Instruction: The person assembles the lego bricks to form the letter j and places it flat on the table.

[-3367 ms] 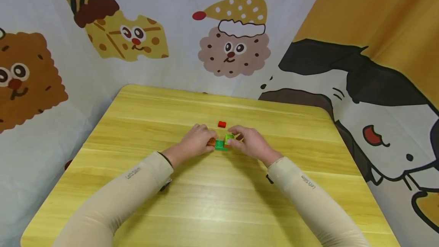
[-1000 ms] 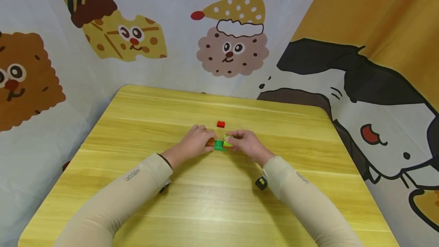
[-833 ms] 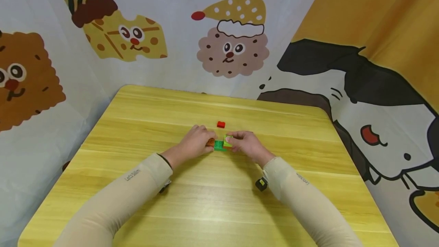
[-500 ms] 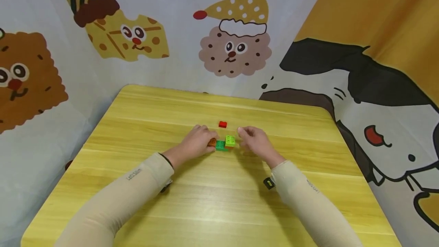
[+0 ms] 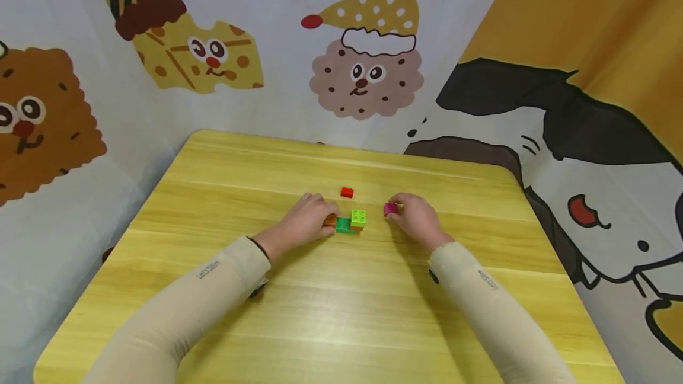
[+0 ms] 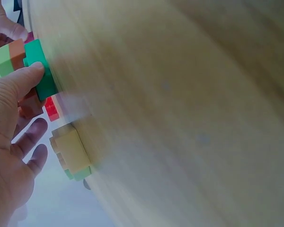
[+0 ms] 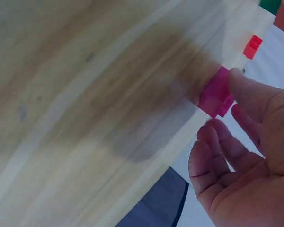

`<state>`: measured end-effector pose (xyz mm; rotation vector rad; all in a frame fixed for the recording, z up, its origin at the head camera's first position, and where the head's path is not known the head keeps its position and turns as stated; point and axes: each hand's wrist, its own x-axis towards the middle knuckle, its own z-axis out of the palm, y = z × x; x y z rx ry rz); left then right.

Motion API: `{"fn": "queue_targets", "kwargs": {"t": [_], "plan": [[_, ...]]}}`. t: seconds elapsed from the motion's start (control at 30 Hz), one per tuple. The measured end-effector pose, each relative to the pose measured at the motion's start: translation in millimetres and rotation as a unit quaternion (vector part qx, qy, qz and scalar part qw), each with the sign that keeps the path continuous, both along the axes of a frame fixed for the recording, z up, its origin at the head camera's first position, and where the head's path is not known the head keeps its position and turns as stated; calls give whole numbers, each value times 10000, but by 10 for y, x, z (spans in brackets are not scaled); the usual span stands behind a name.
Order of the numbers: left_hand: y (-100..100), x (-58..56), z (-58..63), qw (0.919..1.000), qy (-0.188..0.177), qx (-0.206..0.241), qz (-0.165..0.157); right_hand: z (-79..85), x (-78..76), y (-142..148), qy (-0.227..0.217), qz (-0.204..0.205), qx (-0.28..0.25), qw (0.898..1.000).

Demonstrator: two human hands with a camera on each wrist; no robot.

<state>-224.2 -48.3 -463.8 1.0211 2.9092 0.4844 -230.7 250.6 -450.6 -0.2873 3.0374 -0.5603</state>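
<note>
While the left hand (image 5: 299, 219) grips the brick assembly (image 5: 344, 225) just below frame centre, I see the right hand (image 5: 419, 218) pinching the magenta brick (image 5: 390, 210) right of it. I judge both light, stiff and sturdy; hold by opposite flat sides.

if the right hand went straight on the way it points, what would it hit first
Beyond the pink brick it holds, probably the red brick, though it might just slip past.
</note>
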Motion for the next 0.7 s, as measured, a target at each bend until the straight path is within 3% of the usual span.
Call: {"fn": "queue_targets", "kwargs": {"t": [0.2, 0.33, 0.5, 0.7], "plan": [[13, -4, 10, 10000, 33, -20, -6, 45, -11, -5, -184, 63, -46, 9998], [8, -1, 11, 10000, 15, -26, -9, 196, 25, -91, -103, 270, -633, 9976], [0, 3, 14, 10000, 69, 3, -28, 419, 118, -304, -94, 851, -1334, 9873], [1, 0, 22, 10000, 57, 26, -50, 477, 224, -496, -49, 1335, -934, 9866]]}}
